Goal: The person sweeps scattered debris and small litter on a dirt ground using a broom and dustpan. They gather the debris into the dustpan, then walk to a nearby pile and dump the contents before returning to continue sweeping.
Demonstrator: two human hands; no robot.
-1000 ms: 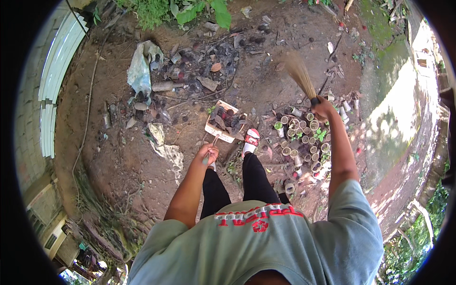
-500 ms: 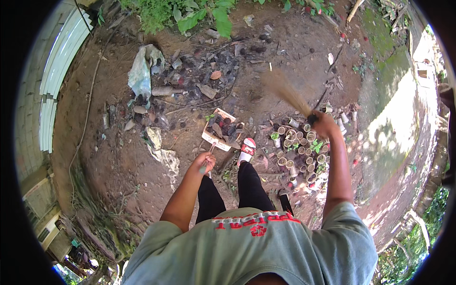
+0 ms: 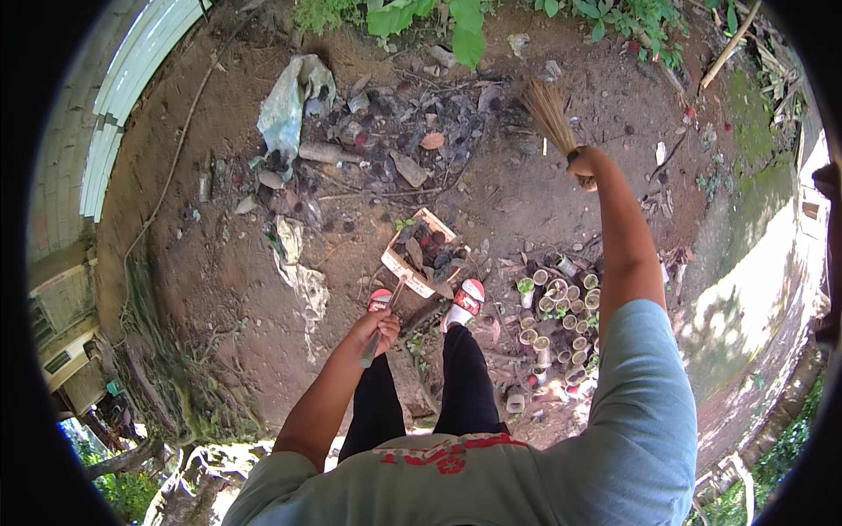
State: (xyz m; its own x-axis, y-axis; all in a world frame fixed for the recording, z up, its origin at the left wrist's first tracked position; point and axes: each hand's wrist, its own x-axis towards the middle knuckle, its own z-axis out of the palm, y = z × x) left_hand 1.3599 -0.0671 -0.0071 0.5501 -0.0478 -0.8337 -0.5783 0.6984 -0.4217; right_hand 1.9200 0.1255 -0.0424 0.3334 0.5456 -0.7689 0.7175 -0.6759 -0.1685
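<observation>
My left hand (image 3: 375,334) is closed around the handle of a dustpan (image 3: 410,278). The pan rests on the dirt just ahead of my feet, with dark debris and dry leaves (image 3: 427,250) in it. Reaching far forward on the right, my right hand (image 3: 589,167) grips a bundled straw broom (image 3: 550,117). The broom's bristles point away from me and to the left, at the right side of a dark patch of litter (image 3: 395,131). Whether the bristles touch the ground is hard to tell.
Small plant pots (image 3: 561,311), some with seedlings, cluster right of my feet. A torn plastic sack (image 3: 294,110) and a bottle (image 3: 329,153) lie ahead on the left. Green leaves (image 3: 465,31) hang at the far edge. A mossy slab (image 3: 745,237) borders the right.
My right hand has moved forward with the broom, away from above the pots. The broom was blurred by motion and now looks sharp. My left hand still holds the dustpan.
</observation>
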